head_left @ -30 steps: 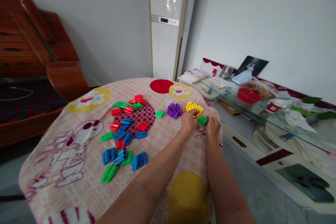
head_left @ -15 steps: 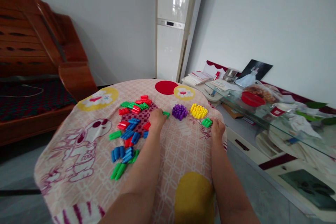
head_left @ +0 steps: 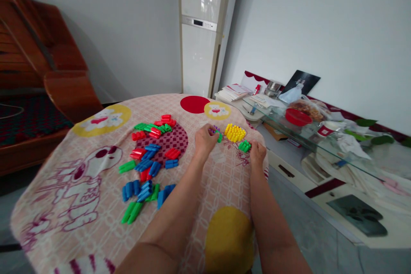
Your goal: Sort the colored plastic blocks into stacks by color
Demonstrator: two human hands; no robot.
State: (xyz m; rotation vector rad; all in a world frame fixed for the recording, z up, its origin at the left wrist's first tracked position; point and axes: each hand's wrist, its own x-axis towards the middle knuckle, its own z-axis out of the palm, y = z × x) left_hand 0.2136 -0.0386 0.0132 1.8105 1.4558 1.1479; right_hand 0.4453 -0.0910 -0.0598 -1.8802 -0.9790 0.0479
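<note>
My left hand (head_left: 204,141) is closed in a pinch on a small green plastic building block (head_left: 219,137). Just behind these fingers lies the purple block group (head_left: 214,129), mostly hidden by my hand. My right hand (head_left: 258,154) is curled on the table, its fingertips close against the right side of a small group of upright green blocks (head_left: 244,146); whether it grips anything is hidden. Beyond that group, several yellow blocks (head_left: 235,132) stand packed together.
Loose red, green and blue blocks (head_left: 146,165) are scattered over the left half of the cloth-covered table (head_left: 105,248). A glass-topped cabinet (head_left: 321,145) with papers, bags and a red bowl (head_left: 298,117) stands right. A wooden bench (head_left: 64,90) is on the left, a refrigerator (head_left: 199,55) behind.
My left hand has moved right, away from the scattered blocks, carrying the green block to the purple group. My right hand stays beside the green group. The whole view has shifted slightly.
</note>
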